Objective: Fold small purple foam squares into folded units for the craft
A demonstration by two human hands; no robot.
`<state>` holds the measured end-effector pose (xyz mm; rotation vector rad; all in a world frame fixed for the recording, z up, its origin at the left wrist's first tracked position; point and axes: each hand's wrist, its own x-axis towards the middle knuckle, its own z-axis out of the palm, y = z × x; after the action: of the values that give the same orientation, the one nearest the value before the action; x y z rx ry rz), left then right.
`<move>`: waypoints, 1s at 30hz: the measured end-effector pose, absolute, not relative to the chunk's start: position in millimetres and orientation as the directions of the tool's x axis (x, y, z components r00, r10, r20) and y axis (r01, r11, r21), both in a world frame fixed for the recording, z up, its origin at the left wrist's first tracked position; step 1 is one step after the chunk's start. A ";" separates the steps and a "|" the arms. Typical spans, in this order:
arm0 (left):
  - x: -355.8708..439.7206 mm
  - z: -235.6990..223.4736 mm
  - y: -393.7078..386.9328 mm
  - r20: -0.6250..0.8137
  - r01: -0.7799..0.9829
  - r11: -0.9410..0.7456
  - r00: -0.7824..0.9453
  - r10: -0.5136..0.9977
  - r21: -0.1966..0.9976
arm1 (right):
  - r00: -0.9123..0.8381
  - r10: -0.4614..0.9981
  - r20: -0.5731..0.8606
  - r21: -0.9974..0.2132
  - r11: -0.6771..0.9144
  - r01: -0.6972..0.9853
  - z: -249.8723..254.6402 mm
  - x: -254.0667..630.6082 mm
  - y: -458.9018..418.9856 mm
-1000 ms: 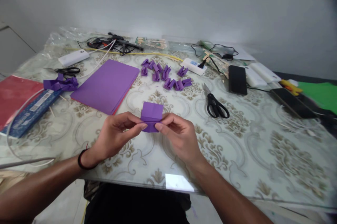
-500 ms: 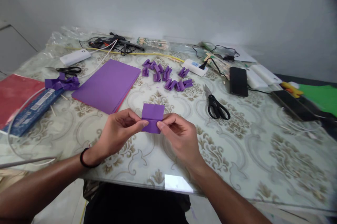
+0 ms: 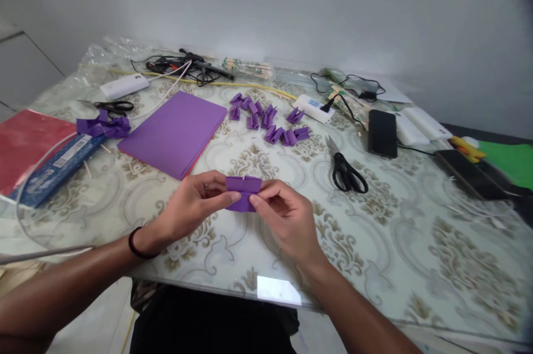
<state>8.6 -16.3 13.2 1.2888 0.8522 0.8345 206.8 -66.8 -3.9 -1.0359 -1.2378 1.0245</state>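
Between both hands, above the table's front part, is a small piece of purple paper (image 3: 244, 185) with a crease across its middle. My left hand (image 3: 200, 198) pinches its left side, thumb on the near face. On the right side my right hand (image 3: 283, 212) grips it the same way, fingers behind. The upper half of the paper tilts up and back from the lower half. Beyond the hands lie several small folded purple paper pieces (image 3: 268, 116). A stack of purple paper sheets (image 3: 177, 132) rests to the left, with red showing beneath.
Black-handled scissors (image 3: 348, 172) lie to the right, a second pair (image 3: 114, 106) at far left by purple scraps (image 3: 102, 125). A white power strip (image 3: 313, 108), a phone (image 3: 382, 133) and another phone (image 3: 468, 173) lie right. A red pack (image 3: 35, 140) sits left.
The upper half of the purple paper has tipped and now looks shorter. Both hands keep their pinch. The whole scene has shifted slightly to the right in view.
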 end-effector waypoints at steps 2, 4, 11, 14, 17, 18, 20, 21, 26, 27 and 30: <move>7.0 11.9 -15.6 -0.055 0.026 0.048 0.483 0.874 0.999 | 0.039 0.974 0.224 -0.974 0.225 -0.033 -3.6 207.3 -66.7; 5.2 10.1 -15.1 -0.050 0.080 0.011 0.495 0.868 0.997 | 0.019 0.973 0.230 -0.973 0.230 -0.030 -2.8 207.8 -66.8; 4.3 7.8 -15.7 -0.026 0.156 -0.056 0.477 0.878 0.986 | 0.022 0.977 0.214 -0.977 0.214 0.000 -1.3 208.0 -67.0; 4.9 7.8 -16.6 -0.031 0.149 -0.047 0.481 0.876 0.988 | 0.017 0.981 0.192 -0.981 0.192 0.001 -0.1 207.2 -66.9; 5.1 7.7 -17.9 -0.053 0.140 -0.020 0.494 0.868 0.990 | 0.009 0.982 0.188 -0.982 0.188 0.000 1.6 207.4 -66.7; 5.2 7.7 -18.3 -0.059 0.133 -0.008 0.497 0.866 0.991 | 0.008 0.982 0.188 -0.982 0.188 -0.002 2.0 207.7 -66.6; 5.8 8.1 -19.1 -0.066 0.114 0.010 0.499 0.864 0.993 | 0.009 0.984 0.180 -0.984 0.180 -0.006 2.2 208.4 -66.6; 6.0 8.4 -19.4 -0.067 0.108 0.015 0.502 0.862 0.994 | 0.011 0.985 0.175 -0.985 0.175 -0.008 1.9 208.6 -66.5; 6.2 12.3 -20.2 -0.073 0.131 0.005 0.517 0.853 0.991 | 0.018 0.987 0.161 -0.987 0.161 -0.012 -1.0 205.7 -66.1; 5.8 13.1 -20.3 -0.069 0.139 -0.004 0.514 0.855 0.990 | 0.019 0.987 0.159 -0.987 0.160 -0.011 -0.8 205.8 -66.1; 4.9 14.9 -20.0 -0.047 0.151 -0.033 0.494 0.868 0.988 | 0.020 0.987 0.157 -0.987 0.156 0.037 6.2 215.7 -67.3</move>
<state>4.9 -20.0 14.9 1.5167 0.9239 0.7333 215.7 -67.3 6.2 -1.1285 -1.2889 1.0591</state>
